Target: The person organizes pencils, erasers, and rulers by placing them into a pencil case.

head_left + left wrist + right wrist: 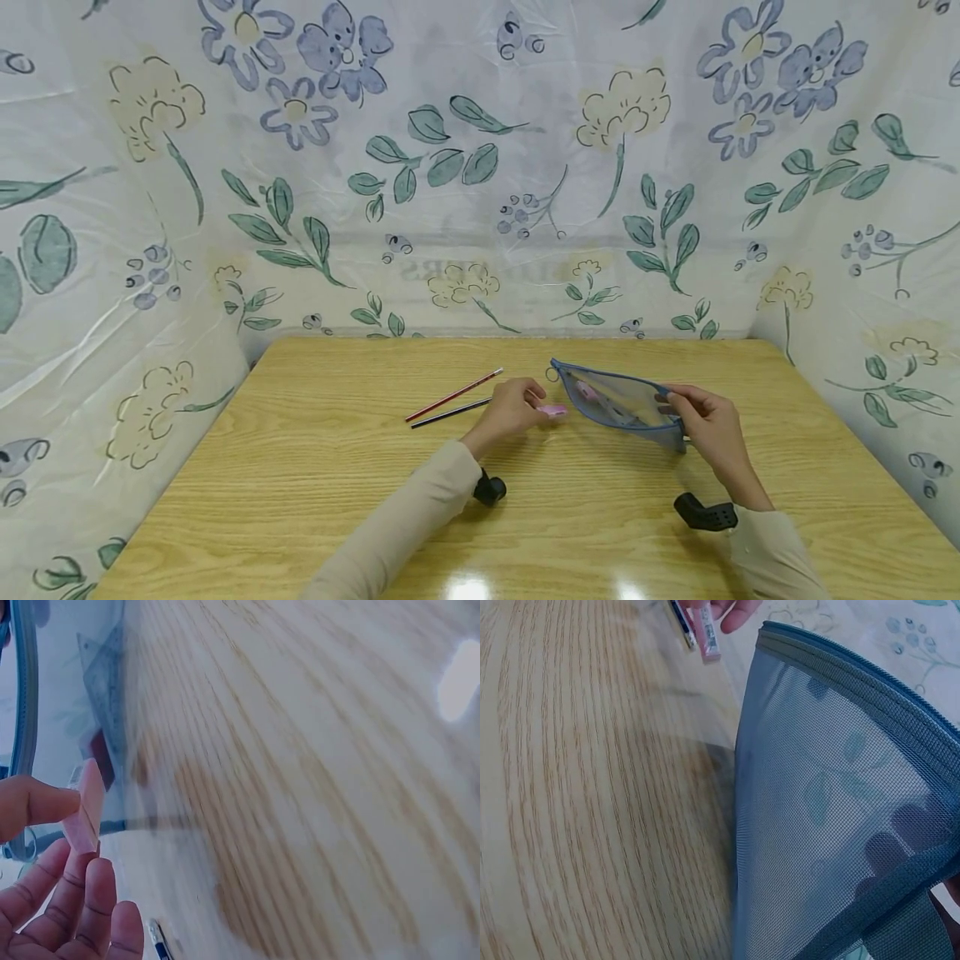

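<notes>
My left hand (513,406) pinches a small pink eraser (553,410) between thumb and fingertips, just left of the pouch's zipped edge. In the right wrist view the eraser (707,634) shows a printed label. A blue mesh zipper pouch (802,772) stands tilted with its mouth spread. My right hand (708,421) grips its right end, fingers partly hidden behind the mesh. Inside the pouch are a pink item (587,390) and, in the left wrist view, a clear set square (105,682) with a dark red piece (97,761) beside it.
Behind the left hand lie a red pencil (453,395) and a dark pencil (448,413), side by side at a slant. A wooden table (315,483) carries everything. Flower-printed cloth (465,208) walls in the back and both sides.
</notes>
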`<state>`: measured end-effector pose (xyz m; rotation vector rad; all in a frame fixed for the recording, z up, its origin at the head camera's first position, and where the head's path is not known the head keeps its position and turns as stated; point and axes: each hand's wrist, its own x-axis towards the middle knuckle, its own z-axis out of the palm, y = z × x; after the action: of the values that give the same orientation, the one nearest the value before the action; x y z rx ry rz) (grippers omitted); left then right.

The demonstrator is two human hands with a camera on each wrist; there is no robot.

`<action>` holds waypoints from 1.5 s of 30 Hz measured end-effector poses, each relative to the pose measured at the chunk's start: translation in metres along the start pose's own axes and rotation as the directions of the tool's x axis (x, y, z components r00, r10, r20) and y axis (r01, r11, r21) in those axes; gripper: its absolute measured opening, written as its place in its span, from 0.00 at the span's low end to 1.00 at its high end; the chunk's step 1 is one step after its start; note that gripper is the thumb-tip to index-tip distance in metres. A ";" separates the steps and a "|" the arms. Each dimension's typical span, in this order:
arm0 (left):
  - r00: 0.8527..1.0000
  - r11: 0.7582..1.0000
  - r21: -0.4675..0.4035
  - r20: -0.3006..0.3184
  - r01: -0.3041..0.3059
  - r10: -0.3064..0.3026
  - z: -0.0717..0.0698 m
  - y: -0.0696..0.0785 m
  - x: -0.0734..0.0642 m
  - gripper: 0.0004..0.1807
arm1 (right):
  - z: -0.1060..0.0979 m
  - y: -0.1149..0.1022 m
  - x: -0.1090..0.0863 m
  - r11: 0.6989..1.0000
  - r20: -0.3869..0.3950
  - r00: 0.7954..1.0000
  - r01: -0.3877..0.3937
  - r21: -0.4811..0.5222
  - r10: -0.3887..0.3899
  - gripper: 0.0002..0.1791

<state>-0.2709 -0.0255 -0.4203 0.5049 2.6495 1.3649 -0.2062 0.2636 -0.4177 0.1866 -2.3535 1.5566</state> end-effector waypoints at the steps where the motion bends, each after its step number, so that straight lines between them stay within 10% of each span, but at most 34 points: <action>1: 1.000 1.000 -0.003 -0.004 -0.001 0.001 -0.001 0.000 -0.001 0.19 | 0.000 0.000 0.000 1.000 -0.001 1.000 0.003 0.000 -0.003 0.17; 20: 0.993 0.991 -0.073 -0.054 -0.111 0.107 -0.018 -0.007 -0.012 0.17 | 0.001 -0.002 0.000 0.999 -0.013 0.999 0.033 0.017 -0.033 0.15; 32: 0.984 0.980 -0.118 -0.091 -0.161 0.150 -0.020 -0.007 -0.015 0.15 | 0.003 -0.040 -0.010 0.996 -0.004 0.996 0.085 -0.006 -0.085 0.13; 45: 0.983 0.975 -0.153 -0.108 -0.164 0.149 -0.019 -0.001 -0.017 0.16 | 0.004 -0.004 -0.002 0.997 -0.003 0.997 0.072 -0.014 -0.072 0.13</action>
<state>-0.2599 -0.0463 -0.4112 0.6554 2.5902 1.6727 -0.2041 0.2585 -0.4165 0.2629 -2.3276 1.5054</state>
